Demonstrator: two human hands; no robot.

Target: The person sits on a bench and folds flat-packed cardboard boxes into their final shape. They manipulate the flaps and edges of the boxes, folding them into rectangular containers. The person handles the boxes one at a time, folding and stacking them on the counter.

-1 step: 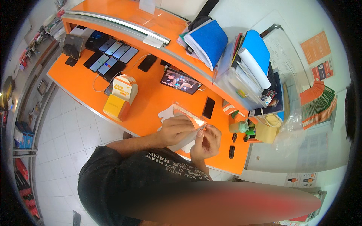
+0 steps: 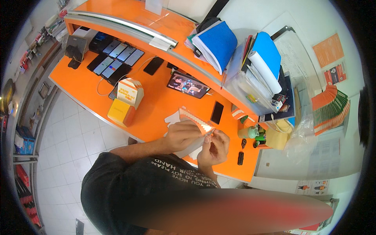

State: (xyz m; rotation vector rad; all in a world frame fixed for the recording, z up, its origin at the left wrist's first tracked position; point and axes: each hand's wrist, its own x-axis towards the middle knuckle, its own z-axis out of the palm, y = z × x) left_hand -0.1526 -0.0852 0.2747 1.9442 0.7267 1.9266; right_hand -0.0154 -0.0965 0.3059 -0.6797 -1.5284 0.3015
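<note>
An orange-and-white carton (image 2: 194,121) with a scalloped band is held between the two hands, just above the counter (image 2: 156,103) and close to the middle of its near edge. The left hand (image 2: 181,136) lies along the carton's near side with its fingers bent and pressed together against it. The right hand (image 2: 214,148) has thumb and fingertips pinching the carton's right end, its other fingers curled. White flaps show to the left of and below the carton; whether all of them belong to it, I cannot tell.

The counter is orange and glossy. Left of the hands, by its near edge, a yellow box (image 2: 118,112) stands beside a group of white-and-yellow cartons (image 2: 131,92). Several phones (image 2: 113,58) lie close together toward the far left corner. A tablet (image 2: 188,84) with a lit screen stands toward the far edge, beyond the carton, and a black phone (image 2: 217,112) lies to its right. A pale green bottle (image 2: 247,132) is near the right edge.

Above the far edge runs a raised shelf (image 2: 129,19), carrying a blue folder (image 2: 220,45). On the right, the pale wall bears an orange poster (image 2: 328,49). White floor tiles (image 2: 72,135) lie beyond the near edge, with shelving (image 2: 33,94) along the left.
</note>
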